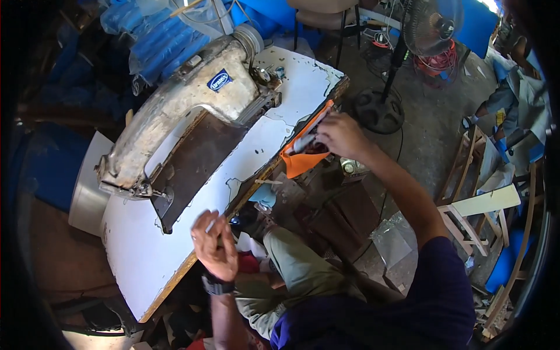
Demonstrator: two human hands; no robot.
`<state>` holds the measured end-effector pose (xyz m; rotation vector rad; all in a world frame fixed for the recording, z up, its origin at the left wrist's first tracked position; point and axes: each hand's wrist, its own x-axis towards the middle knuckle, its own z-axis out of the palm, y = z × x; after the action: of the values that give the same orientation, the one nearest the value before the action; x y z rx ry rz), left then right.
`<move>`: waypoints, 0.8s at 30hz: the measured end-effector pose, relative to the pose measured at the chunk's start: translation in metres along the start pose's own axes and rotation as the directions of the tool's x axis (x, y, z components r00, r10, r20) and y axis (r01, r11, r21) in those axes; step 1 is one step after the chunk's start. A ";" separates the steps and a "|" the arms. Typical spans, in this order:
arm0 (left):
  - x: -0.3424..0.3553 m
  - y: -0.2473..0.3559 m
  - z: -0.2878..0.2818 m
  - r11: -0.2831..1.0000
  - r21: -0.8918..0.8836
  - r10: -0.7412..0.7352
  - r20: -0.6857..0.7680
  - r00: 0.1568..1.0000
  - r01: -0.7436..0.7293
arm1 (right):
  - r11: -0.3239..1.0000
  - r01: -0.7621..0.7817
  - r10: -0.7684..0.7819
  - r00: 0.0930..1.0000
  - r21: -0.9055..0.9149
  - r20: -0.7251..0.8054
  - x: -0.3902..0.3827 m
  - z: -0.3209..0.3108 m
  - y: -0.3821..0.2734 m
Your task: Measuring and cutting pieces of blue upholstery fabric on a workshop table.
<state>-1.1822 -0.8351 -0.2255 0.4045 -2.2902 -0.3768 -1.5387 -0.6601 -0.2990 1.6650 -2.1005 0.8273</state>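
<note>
Right hand [345, 133] at a grey object [301, 143] by the mouth of an orange pouch [306, 165], along the white counter's [134, 251] edge; left hand [216, 248] raised, fingers curled. Whether either grip pinches anything, I cannot tell. Light fingers and an open pouch mouth should prevent snagging.

Fabric piece [306, 165]: plain orange. Sewing machine [169, 96]: mottled cream-grey; label [220, 80] blue, white lettering. Tabletop [131, 251]: white, dark-edged patches. Trousers [303, 262]: grey-green.
</note>
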 end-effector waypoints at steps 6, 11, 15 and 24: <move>0.062 -0.024 0.024 0.999 -0.038 0.003 0.205 0.979 0.005 | 0.548 -0.413 0.737 0.649 0.727 -0.187 -0.045 -0.046 -0.001; 0.065 -0.026 0.056 0.994 -0.047 0.110 0.356 0.928 -0.099 | 0.365 -0.458 0.789 0.615 0.811 -0.007 -0.081 -0.042 -0.013; 0.082 -0.001 0.078 0.977 -0.120 0.211 0.406 0.889 -0.177 | 0.619 -0.436 0.643 0.759 0.654 -0.102 -0.073 -0.049 -0.023; 0.048 0.082 0.152 0.803 -0.564 0.055 0.390 0.919 0.191 | 0.968 -0.102 0.080 0.991 0.230 0.105 -0.052 -0.046 -0.066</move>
<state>-1.3395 -0.7583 -0.2643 0.0881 -2.3707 -1.2771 -1.4664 -0.6015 -0.2788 1.7664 -2.2309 1.0840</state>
